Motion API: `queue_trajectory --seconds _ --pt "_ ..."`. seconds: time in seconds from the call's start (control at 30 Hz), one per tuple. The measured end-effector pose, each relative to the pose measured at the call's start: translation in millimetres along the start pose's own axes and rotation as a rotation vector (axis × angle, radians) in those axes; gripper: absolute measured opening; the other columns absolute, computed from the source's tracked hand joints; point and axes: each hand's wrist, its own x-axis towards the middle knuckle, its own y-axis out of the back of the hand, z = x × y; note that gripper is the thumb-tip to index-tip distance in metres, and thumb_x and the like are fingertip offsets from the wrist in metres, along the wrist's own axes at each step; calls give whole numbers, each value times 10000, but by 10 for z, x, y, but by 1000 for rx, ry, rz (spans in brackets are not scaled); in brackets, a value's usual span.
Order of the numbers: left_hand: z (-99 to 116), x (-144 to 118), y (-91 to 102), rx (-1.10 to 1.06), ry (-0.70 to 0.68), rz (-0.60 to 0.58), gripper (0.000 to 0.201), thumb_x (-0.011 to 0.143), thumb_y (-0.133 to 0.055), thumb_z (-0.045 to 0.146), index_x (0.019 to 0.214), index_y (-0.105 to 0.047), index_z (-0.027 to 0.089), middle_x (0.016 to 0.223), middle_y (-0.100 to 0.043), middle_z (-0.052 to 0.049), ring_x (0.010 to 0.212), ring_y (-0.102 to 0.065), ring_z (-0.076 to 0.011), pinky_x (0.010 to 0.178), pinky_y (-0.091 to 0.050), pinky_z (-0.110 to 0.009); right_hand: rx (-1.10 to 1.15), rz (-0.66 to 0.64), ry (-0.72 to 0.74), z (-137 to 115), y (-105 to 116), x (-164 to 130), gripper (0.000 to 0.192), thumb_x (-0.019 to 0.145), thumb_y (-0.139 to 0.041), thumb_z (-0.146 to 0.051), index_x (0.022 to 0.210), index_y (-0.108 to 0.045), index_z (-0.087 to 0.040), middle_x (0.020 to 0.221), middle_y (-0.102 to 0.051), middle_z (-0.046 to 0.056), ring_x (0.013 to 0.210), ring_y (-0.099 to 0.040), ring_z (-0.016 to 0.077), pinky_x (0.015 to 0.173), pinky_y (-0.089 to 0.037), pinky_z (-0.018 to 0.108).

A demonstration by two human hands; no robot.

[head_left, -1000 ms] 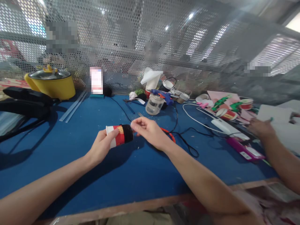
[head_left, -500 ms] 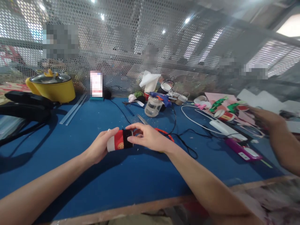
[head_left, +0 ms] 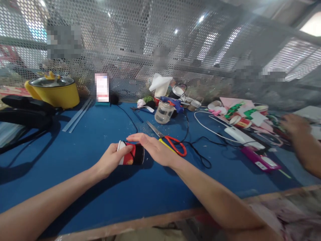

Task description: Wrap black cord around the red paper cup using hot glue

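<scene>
We see the left hand (head_left: 110,161) curled around a red paper cup (head_left: 130,154) lying on its side on the blue table (head_left: 140,194), thumb on top. The right hand (head_left: 154,150) lies flat, fingers (head_left: 136,137) straight and together, over the cup's black-wrapped end (contents hidden). Scissors (head_left: 170,142) lie just beyond; a clear jar (head_left: 163,113) stands farther back.

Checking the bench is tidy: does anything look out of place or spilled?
White scraps are scattered over the blue table. The scissors lie open across a black cable. The paper cup lies on its side, held by the left hand.
</scene>
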Motion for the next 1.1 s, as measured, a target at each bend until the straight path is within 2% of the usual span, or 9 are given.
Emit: queue_trajectory --seconds 0.13,0.27,0.33,0.43,0.6,0.8,0.97,1.07,1.1 --pt "19 0 19 76 3 34 293 632 -528 407 518 -457 146 432 -432 49 395 -348 -65 411 -242 -190 -8 309 -24 -40 380 107 279 802 -385 -416 797 -562 -200 790 -609 56 709 -586 147 585 -489 267" --pt "47 -7 29 147 -23 69 299 633 -510 411 501 -426 157 431 -403 54 406 -323 -66 413 -227 -190 -222 808 61 2 1067 305 193 744 -498 -371 742 -501 -178 757 -579 52 724 -569 145 686 -450 290" --pt "54 -7 32 197 -43 73 305 635 -501 412 485 -411 162 421 -384 55 406 -308 -68 416 -221 -193 -420 978 -109 100 1358 405 206 693 -566 -347 643 -491 -162 669 -569 51 756 -567 181 687 -443 302" --pt "57 -3 40 267 -71 60 307 638 -487 402 458 -409 166 404 -369 51 402 -294 -74 416 -208 -202 -168 742 -518 296 1584 515 297 703 -548 -390 543 -460 -156 469 -519 26 609 -584 184 551 -469 290" --pt "62 0 47 335 -120 16 341 647 -475 386 413 -341 177 393 -310 58 395 -244 -67 406 -178 -205 79 556 -654 512 1554 591 244 726 -550 -339 621 -496 -126 446 -565 45 424 -558 134 402 -473 264" --pt "56 2 53 377 -126 -38 337 668 -463 382 424 -361 173 399 -285 59 404 -237 -69 413 -180 -206 154 660 -540 570 1420 601 145 746 -509 -208 623 -489 -133 403 -497 -27 320 -464 63 310 -394 162" --pt "74 17 74 376 -87 -26 347 681 -451 400 431 -397 165 398 -321 49 398 -251 -71 414 -181 -208 194 738 -339 412 1275 508 103 746 -479 -216 661 -477 -157 490 -517 -35 391 -492 57 374 -417 159" --pt "81 36 87 326 -62 13 332 667 -470 415 456 -430 162 393 -354 48 387 -275 -75 410 -188 -206 230 661 -236 207 1086 318 38 691 -526 -171 725 -517 -159 662 -592 -3 560 -572 82 535 -475 194" --pt "81 43 90 308 -56 26 325 660 -479 415 461 -433 163 389 -361 49 382 -279 -75 407 -188 -204 249 561 -180 140 1008 237 92 679 -532 -169 770 -537 -156 717 -603 11 600 -580 94 567 -478 213"
